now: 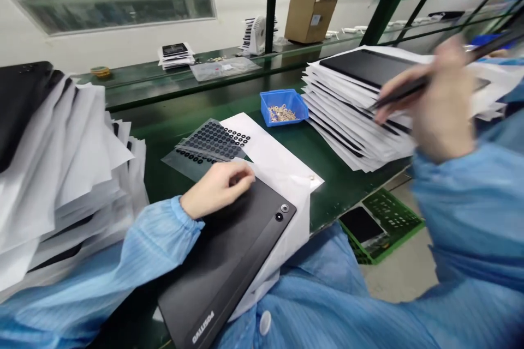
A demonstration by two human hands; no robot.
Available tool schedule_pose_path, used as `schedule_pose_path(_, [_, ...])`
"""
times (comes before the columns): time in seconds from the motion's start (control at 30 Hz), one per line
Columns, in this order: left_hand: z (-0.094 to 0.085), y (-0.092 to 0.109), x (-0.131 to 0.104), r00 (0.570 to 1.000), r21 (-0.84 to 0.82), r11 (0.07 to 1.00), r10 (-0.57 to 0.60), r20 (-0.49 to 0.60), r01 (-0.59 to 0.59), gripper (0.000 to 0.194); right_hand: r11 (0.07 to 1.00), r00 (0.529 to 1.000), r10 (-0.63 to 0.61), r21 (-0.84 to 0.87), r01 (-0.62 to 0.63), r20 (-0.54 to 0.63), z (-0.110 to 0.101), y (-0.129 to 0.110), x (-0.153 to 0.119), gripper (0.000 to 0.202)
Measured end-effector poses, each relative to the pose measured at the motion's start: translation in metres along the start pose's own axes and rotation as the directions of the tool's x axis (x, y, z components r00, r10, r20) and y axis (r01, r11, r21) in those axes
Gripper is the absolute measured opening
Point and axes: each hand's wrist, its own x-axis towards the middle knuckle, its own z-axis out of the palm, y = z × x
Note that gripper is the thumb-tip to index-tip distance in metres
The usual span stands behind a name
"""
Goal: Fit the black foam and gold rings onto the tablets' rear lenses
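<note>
A dark tablet (241, 229) lies back up and slanted in front of me, with a lens ring by its upper right corner and POSITIVO lettering near its lower end. My left hand (219, 188) rests over its far edge, thumb and fingers curled together; whatever they may pinch is hidden. My right hand (440, 103), smeared by motion, is raised in front of the right-hand stack. Its fingers close around a slim dark pointed tool (403, 91), perhaps tweezers. Beyond the left hand, a clear sheet of black ring stickers (210, 142) overlaps white paper (270, 147).
A blue bin (284, 108) holds small gold-coloured rings. Tablets interleaved with white sheets form a left stack (82, 174) and a right stack (352, 114). A green crate (401, 223) sits on the floor. On the back shelf are a cardboard box (313, 13) and a plastic bag (223, 68).
</note>
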Motion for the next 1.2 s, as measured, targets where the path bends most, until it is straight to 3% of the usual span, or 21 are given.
schedule_pose_path(0.03, [0.007,0.004,0.006,0.994,0.039,0.995,0.086,0.064,-0.088,0.023,0.995,0.99,0.102,0.001,-0.103,0.093,0.014,0.003,-0.024,0.064])
schedule_pose_path(0.07, [0.015,0.007,0.013,0.978,0.065,0.983,0.164,0.13,-0.174,0.024,0.97,0.942,0.239,-0.009,-0.243,0.235,0.026,0.008,-0.045,0.061])
schedule_pose_path(0.13, [0.032,0.01,0.029,0.934,0.102,0.949,0.269,0.233,-0.299,0.029,0.933,0.882,0.329,0.031,-0.36,0.338,0.043,0.021,-0.079,0.059])
schedule_pose_path(0.23, [0.056,0.007,0.051,0.907,0.159,0.919,0.306,0.291,-0.361,0.04,0.889,0.876,0.378,0.145,-0.434,0.3,0.048,0.042,-0.105,0.057])
schedule_pose_path(0.3, [0.067,0.003,0.06,0.909,0.16,0.917,0.315,0.271,-0.366,0.038,0.863,0.878,0.408,0.208,-0.46,0.25,0.046,0.051,-0.111,0.055])
schedule_pose_path(0.4, [0.074,-0.003,0.061,0.912,0.104,0.917,0.36,0.198,-0.385,0.026,0.861,0.889,0.409,0.234,-0.451,0.206,0.046,0.058,-0.115,0.053])
schedule_pose_path(0.5, [0.074,-0.004,0.058,0.907,0.062,0.911,0.394,0.15,-0.407,0.034,0.909,0.915,0.356,0.158,-0.386,0.191,0.047,0.058,-0.117,0.05])
schedule_pose_path(0.57, [0.074,-0.004,0.057,0.907,0.043,0.914,0.394,0.152,-0.404,0.032,0.941,0.933,0.306,0.085,-0.326,0.191,0.048,0.057,-0.119,0.048])
schedule_pose_path(0.7, [0.075,-0.003,0.057,0.905,0.04,0.913,0.395,0.155,-0.405,0.011,0.968,0.952,0.246,-0.005,-0.249,0.183,0.047,0.053,-0.121,0.047])
schedule_pose_path(0.8, [0.076,-0.004,0.057,0.892,0.017,0.905,0.415,0.179,-0.424,0.016,0.97,0.956,0.241,-0.016,-0.242,0.17,0.048,0.05,-0.121,0.045])
schedule_pose_path(1.03, [0.077,-0.006,0.059,0.879,-0.014,0.896,0.44,0.184,-0.445,0.015,0.961,0.949,0.262,0.038,-0.273,0.173,0.047,0.051,-0.119,0.043])
schedule_pose_path(1.2, [0.074,-0.007,0.062,0.877,0.014,0.889,0.45,0.166,-0.458,0.023,0.898,0.932,0.289,0.274,-0.343,0.217,0.049,0.031,-0.136,0.039])
